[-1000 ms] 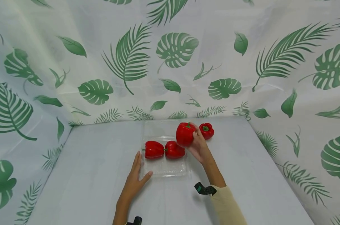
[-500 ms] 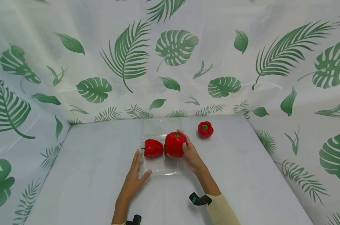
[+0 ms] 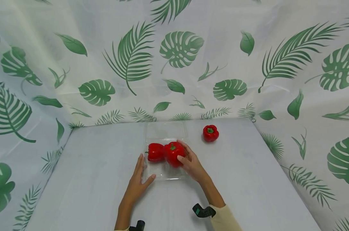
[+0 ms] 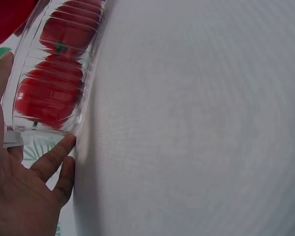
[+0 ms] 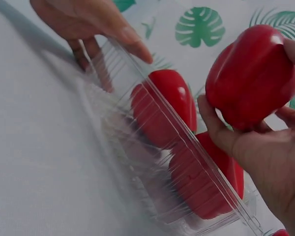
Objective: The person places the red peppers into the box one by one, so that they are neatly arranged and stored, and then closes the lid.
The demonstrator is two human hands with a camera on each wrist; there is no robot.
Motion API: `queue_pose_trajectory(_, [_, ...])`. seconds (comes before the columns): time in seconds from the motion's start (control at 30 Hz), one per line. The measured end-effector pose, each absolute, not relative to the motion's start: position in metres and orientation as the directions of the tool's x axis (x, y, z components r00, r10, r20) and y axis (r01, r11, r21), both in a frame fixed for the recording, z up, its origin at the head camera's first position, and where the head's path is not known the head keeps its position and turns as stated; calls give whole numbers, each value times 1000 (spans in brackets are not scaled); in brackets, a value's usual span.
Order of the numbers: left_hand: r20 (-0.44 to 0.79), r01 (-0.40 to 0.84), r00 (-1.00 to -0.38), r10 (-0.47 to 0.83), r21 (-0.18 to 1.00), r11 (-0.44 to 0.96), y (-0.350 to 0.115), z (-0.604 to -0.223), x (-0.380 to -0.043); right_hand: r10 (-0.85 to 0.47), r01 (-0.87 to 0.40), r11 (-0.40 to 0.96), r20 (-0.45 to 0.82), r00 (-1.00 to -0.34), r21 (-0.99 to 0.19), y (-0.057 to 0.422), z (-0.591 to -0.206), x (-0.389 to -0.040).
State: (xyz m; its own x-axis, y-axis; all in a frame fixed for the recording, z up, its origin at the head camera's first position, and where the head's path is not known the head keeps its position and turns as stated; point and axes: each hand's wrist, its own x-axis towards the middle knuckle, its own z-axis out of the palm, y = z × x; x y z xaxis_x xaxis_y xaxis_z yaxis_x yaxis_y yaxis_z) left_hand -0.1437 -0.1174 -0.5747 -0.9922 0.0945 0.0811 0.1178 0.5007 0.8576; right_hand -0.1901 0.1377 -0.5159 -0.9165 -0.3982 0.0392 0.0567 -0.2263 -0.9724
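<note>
Held red pepper (image 3: 174,154): raised above the right half of the clear box (image 3: 163,175); stem upward; apart from the rim in the right-wrist view
Right sleeve (image 3: 225,218): pale yellow, nearest the person; a black wrist device (image 3: 204,210) at its cuff
Left hand (image 3: 137,186): fingers straight, thumb spread apart from them; clamped on nothing; set at the box's near left corner, seemingly steadying it
Right hand (image 3: 194,166): thumb and fingers clamped on the held red pepper, thumb on the near side
Placing step: judged to be in hand, at the point of choosing where in the box this pepper sits; release not yet made
Box floor: a strip shows on the person's side of the peppers; the next move probably calls for lowering onto it, keeping off the two peppers already inside, then parting the fingers
Left pepper (image 3: 155,152): inside, on its side; stem toward the left end
Second pepper (image 5: 223,155): inside, beside the left pepper; mostly hidden in the head view
Lid (image 3: 165,130): clear, laid back beyond the box
Loose pepper (image 3: 210,133): on the table (image 3: 235,166), right of the lid; stem up, untouched
Leaf-printed sheet (image 3: 191,86): hangs behind the table
</note>
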Motion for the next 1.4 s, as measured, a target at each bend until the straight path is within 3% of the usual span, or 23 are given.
queue_pose_trajectory(0.17, [74,113,-992,98,859,499,-117,-574,-144,-322,-148,112,105,-941,-983,133,-516,-182])
queue_pose_trajectory(0.4, [88,133,-989,115,863,488,-119,-573,-143,-342,-407,409,276,-898,-817,120,-524,-175])
queue_pose_trajectory(0.63, [91,150,-986,143,863,483,-123,-574,-143,-372,-508,445,364,-854,-737,107,-537,-176])
queue_pose_trajectory(0.9, [125,187,-979,159,862,472,-124,-575,-145,-364,-495,524,343,-866,-693,92,-533,-177])
queue_pose_trajectory(1.17, [138,195,-979,151,855,481,-124,-576,-147,-400,-597,586,445,-801,-548,81,-536,-173])
queue_pose_trajectory(1.4, [130,186,-981,147,856,482,-124,-576,-146,-422,-578,627,396,-815,-522,80,-537,-173])
